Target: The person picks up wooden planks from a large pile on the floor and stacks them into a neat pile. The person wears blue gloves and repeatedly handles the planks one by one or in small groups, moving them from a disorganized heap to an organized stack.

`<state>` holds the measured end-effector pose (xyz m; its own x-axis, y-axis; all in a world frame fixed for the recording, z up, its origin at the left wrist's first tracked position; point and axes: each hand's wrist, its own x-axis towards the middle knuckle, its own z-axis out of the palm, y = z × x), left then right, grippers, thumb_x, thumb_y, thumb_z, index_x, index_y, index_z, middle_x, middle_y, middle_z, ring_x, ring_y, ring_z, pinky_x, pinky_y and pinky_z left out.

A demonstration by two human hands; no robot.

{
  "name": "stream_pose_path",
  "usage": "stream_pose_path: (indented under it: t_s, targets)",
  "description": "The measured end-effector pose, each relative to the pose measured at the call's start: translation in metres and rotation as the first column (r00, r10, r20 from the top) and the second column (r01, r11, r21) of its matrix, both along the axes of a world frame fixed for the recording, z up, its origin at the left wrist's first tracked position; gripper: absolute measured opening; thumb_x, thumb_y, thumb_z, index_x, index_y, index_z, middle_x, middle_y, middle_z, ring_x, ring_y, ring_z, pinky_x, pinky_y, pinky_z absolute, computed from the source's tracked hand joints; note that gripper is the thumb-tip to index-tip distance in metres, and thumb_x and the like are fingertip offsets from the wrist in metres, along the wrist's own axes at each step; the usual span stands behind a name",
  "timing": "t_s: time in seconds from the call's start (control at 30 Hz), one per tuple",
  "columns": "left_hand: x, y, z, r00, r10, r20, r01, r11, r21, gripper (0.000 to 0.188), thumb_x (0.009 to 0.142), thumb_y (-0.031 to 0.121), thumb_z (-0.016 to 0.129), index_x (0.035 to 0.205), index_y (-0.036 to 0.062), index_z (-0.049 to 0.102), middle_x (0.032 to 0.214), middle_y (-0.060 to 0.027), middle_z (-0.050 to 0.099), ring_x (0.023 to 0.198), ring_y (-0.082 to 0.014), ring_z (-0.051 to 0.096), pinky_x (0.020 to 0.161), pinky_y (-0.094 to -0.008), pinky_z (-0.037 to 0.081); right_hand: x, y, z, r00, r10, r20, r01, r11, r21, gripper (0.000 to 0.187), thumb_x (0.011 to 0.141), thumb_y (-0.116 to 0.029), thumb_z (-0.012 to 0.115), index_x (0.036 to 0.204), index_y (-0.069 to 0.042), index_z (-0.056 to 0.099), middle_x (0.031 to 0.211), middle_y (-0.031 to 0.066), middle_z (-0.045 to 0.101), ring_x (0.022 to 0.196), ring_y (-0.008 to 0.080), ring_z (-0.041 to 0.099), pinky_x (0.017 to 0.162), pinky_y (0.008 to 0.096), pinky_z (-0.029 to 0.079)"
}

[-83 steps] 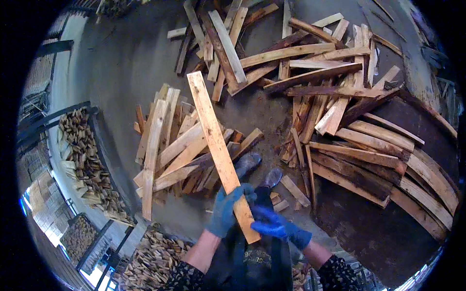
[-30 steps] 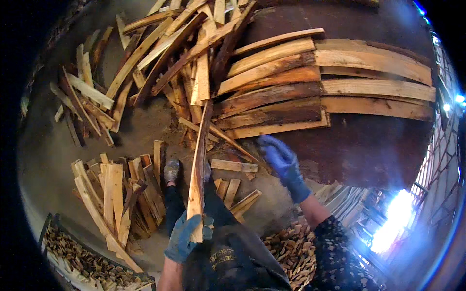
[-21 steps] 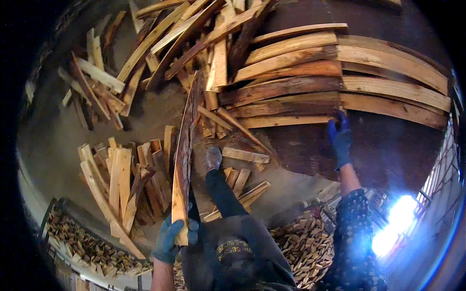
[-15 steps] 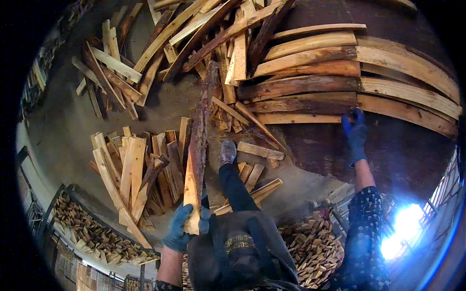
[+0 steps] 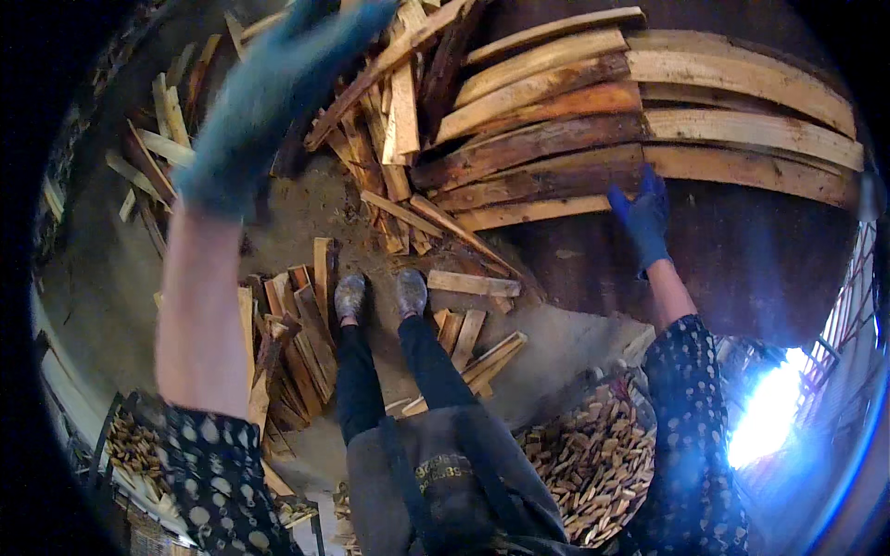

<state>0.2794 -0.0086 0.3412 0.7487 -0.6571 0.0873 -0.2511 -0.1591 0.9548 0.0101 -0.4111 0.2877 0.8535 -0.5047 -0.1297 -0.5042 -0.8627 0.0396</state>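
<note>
My left hand [image 5: 269,111], in a teal glove and smeared by motion, is raised high at the upper left. Its fingers look stretched out toward the top edge, and I see nothing in them. My right hand [image 5: 644,222], in a blue glove, rests at the near edge of a row of long wooden slats [image 5: 547,171], where their ends meet a second row [image 5: 742,176]. Its thumb and fingers are apart, with the thumb by the end of the nearest pale slat [image 5: 538,213]. Several slats carry dark bark.
Loose boards [image 5: 399,120] lie heaped beyond my feet. Cut sticks [image 5: 301,343] stand bunched at the left, and short offcuts [image 5: 473,283] lie by my right shoe [image 5: 411,292]. A large container of small wood blocks [image 5: 593,463] is at the lower right. Bright light glares beyond it.
My left hand has swung up from near my lap; the bark-edged board it held is no longer visible there. Both shoes now show. My right hand stays by the slats as the view shifts.
</note>
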Motion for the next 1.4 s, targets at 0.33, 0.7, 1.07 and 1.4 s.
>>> stream_pose_path:
  t_s: [0.33, 0.7, 1.07, 1.4]
  targets:
    - [-0.191, -0.018, -0.087, 0.374, 0.345, -0.861, -0.359, 0.91, 0.208, 0.042, 0.091, 0.031, 0.06, 0.123, 0.0036, 0.052, 0.112, -0.0059, 0.061, 0.098, -0.0157, 0.059, 0.083, -0.0293, 0.049, -0.038, 0.01, 0.003, 0.956, 0.075, 0.283, -0.065, 0.997, -0.044, 0.053, 0.076, -0.024, 0.066, 0.122, -0.001, 0.052, 0.114, 0.0232, 0.057, 0.104, 0.0348, 0.057, 0.09, 0.0439, 0.046]
    - [-0.313, -0.052, -0.052, -0.573, -0.237, -0.784, -0.615, 0.757, 0.22, 0.053, 0.086, 0.039, 0.06, 0.121, 0.0013, 0.049, 0.108, -0.0164, 0.06, 0.098, -0.0307, 0.06, 0.088, -0.0406, 0.051, -0.107, 0.202, 0.078, 0.993, 0.066, 0.097, -0.114, 0.321, 0.94, 0.039, 0.079, -0.011, 0.066, 0.117, -0.008, 0.059, 0.107, 0.0122, 0.063, 0.093, 0.0285, 0.064, 0.081, 0.0356, 0.051]
    - [-0.316, -0.047, -0.059, -0.634, -0.289, -0.717, -0.556, 0.815, 0.162, 0.059, 0.086, 0.04, 0.056, 0.125, -0.0032, 0.045, 0.117, -0.0229, 0.058, 0.102, -0.0331, 0.061, 0.085, -0.0412, 0.054, -0.036, -0.044, -0.007, 0.965, -0.107, 0.238, 0.094, 0.993, 0.066, 0.068, 0.077, -0.029, 0.069, 0.132, 0.002, 0.041, 0.125, 0.0269, 0.05, 0.115, 0.0387, 0.05, 0.097, 0.0443, 0.042]
    - [-0.326, -0.063, -0.061, -0.646, -0.32, -0.693, -0.562, 0.814, 0.147, 0.063, 0.083, 0.041, 0.064, 0.131, 0.0078, 0.039, 0.114, -0.0141, 0.057, 0.11, -0.0317, 0.055, 0.093, -0.0466, 0.048, -0.052, 0.042, 0.07, 0.999, -0.027, 0.04, 0.015, 0.964, 0.264, 0.043, 0.066, -0.038, 0.079, 0.097, -0.011, 0.066, 0.083, 0.0099, 0.067, 0.074, 0.0278, 0.064, 0.067, 0.0391, 0.052]
